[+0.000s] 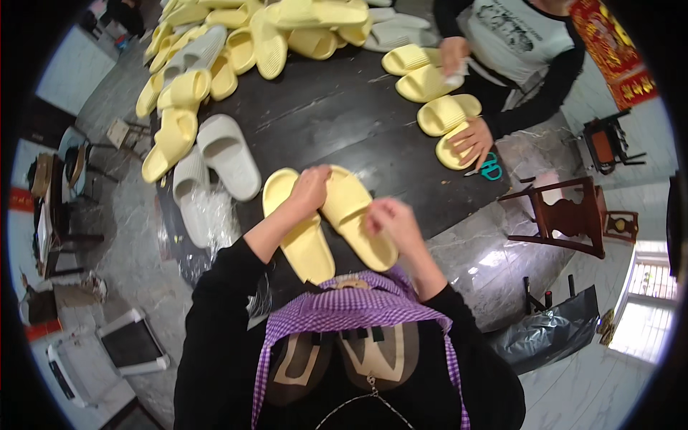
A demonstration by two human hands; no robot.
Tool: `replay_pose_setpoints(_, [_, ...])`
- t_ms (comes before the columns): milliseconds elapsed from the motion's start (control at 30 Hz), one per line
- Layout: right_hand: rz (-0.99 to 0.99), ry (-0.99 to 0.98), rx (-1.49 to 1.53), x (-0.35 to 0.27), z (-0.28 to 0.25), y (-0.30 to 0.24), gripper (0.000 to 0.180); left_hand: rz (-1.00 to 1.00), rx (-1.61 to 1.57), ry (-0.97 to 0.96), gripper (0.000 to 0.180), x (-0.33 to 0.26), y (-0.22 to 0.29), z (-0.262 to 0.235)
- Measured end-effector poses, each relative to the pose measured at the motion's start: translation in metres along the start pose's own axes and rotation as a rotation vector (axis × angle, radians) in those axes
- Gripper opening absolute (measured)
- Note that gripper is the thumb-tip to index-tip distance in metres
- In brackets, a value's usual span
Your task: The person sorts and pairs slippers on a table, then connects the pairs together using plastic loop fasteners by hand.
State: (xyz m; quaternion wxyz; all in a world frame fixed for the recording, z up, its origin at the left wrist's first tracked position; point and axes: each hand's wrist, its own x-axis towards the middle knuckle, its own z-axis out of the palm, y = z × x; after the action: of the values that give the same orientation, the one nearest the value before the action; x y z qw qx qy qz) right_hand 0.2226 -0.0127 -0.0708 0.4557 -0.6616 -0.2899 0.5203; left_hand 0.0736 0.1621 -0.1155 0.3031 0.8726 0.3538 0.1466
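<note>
A pair of yellow slippers lies before me at the near edge of the dark table, the left slipper [309, 251] beside the right slipper [351, 190]. My left hand [309, 190] reaches over the left one, its fingers closed on the inner edge of the right slipper near its far end. At that slipper's outer side, by the strap, my right hand [394, 222] is curled with fingertips pinched together. Whatever those fingertips hold, if anything, is too small to make out.
Grey slippers [229, 158] stand left of the pair, beside crumpled clear plastic wrap [218, 215]. A heap of yellow slippers [269, 43] covers the table's far side. Across at right, a co-worker's hand [473, 140] rests on a yellow slipper near teal-handled scissors [491, 166]. A wooden chair [566, 215] stands beyond.
</note>
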Motion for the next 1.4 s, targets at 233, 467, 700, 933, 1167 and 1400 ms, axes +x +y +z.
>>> replay_pose_setpoints(233, [-1.070, 0.157, -0.772, 0.089, 0.038, -0.043, 0.021, -0.089, -0.125, 0.462, 0.021, -0.020, 0.020, 0.006])
replay_pose_setpoints(467, [-0.415, -0.289, -0.746, 0.099, 0.063, -0.046, 0.017, -0.276, -0.264, 0.564, 0.020, -0.038, 0.021, -0.003])
replay_pose_setpoints(700, [-0.412, -0.072, -0.534, 0.127, 0.053, -0.022, 0.012, -0.617, -1.200, 0.465, 0.020, -0.097, 0.047, -0.021])
replay_pose_setpoints(933, [-0.126, -0.374, -0.178, 0.119, 0.071, -0.051, 0.013, -0.958, -1.653, 0.509, 0.019, -0.137, 0.050, 0.007])
replay_pose_setpoints(1167, [-0.350, -0.573, -0.540, 0.139, 0.114, -0.059, 0.014, -0.958, -1.525, 0.647, 0.016, -0.113, 0.029, 0.019])
replay_pose_setpoints(1400, [0.069, -0.730, -0.643, 0.162, 0.126, -0.064, 0.015, -1.134, -1.585, 0.930, 0.014, -0.083, 0.030, 0.026])
